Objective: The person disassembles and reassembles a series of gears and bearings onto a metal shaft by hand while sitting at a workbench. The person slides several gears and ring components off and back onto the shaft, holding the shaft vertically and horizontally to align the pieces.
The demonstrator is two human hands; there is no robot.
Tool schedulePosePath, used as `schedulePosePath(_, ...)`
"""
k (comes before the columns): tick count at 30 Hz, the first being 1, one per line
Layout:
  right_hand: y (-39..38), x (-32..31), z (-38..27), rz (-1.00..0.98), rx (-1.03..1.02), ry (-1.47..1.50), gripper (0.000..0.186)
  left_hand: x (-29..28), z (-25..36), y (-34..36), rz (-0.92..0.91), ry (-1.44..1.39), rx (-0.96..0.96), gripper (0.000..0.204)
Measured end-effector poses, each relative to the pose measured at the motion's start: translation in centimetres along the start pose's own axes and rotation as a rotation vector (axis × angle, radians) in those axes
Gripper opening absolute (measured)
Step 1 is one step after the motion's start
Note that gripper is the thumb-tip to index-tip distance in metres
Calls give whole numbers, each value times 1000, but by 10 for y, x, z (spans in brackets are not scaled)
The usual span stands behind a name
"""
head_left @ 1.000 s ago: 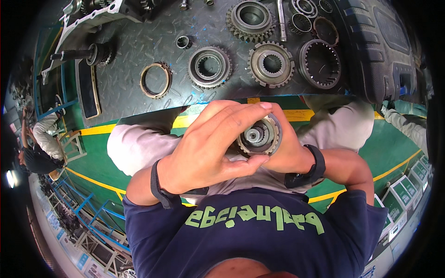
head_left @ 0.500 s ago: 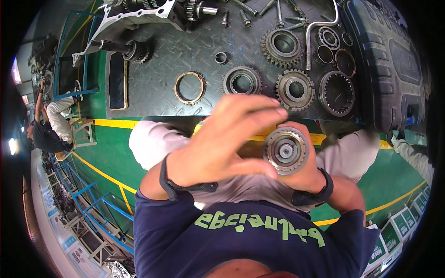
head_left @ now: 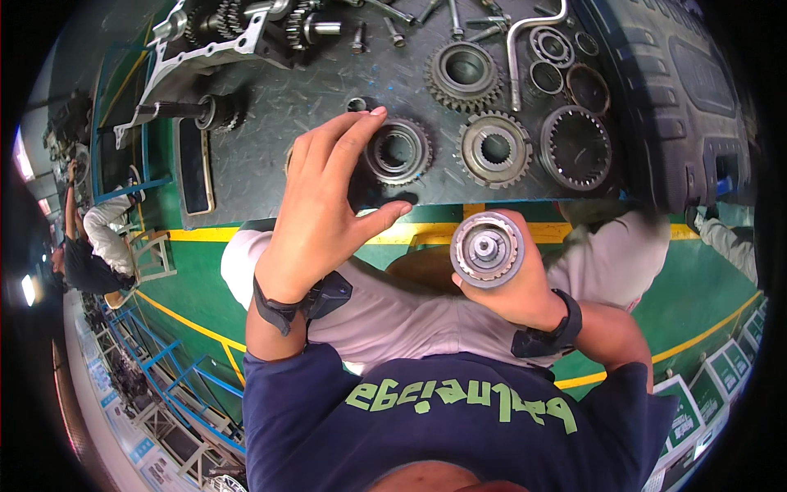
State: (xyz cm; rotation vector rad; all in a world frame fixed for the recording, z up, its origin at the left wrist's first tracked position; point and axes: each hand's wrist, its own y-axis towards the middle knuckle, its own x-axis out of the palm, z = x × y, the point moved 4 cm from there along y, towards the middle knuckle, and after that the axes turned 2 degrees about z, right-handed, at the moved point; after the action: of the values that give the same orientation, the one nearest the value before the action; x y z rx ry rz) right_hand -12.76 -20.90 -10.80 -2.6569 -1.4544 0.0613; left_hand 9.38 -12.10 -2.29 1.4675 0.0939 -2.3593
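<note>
My right hand (head_left: 522, 283) is wrapped round a gear shaft assembly (head_left: 488, 248), held end-up over my lap in front of the table edge. Its top shows a toothed ring with a bright shaft tip in the middle. My left hand (head_left: 321, 197) is open over the table's near edge, thumb and fingers apart. Just right of its fingertips lies a gear with a raised hub (head_left: 398, 152); I cannot tell whether they touch it. The brass-coloured ring is almost wholly hidden behind this hand. A flat toothed gear (head_left: 495, 149) lies farther right.
On the dark tread-plate table (head_left: 270, 90) lie a large gear (head_left: 464, 74), an internally toothed ring (head_left: 575, 148), bearings (head_left: 552, 47), bolts and a bent metal tube (head_left: 515, 66). A gearbox housing (head_left: 221, 49) stands far left, a black case (head_left: 680, 98) right. Another person (head_left: 90, 246) sits at left.
My left hand has moved left and away from the gear shaft assembly, out to the gears on the table. The right hand still holds the assembly, slightly more to the left.
</note>
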Motion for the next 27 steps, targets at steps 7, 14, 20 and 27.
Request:
schedulePosePath(7, 3, 3, 6, 22, 63, 72, 77, 19, 0, 6, 85, 36, -65, 90)
schedulePosePath(14, 2, 1, 7, 23, 82, 39, 74, 17, 0, 9, 97, -1, -56, 90)
schedulePosePath(20, -3, 3, 6, -2, 75, -4, 74, 6, 1, 0, 122, 53, -74, 95)
schedulePosePath(27, -6, 0, 5, -8, 106, 22, 73, -89, -111, -27, 978, 25, -646, 52)
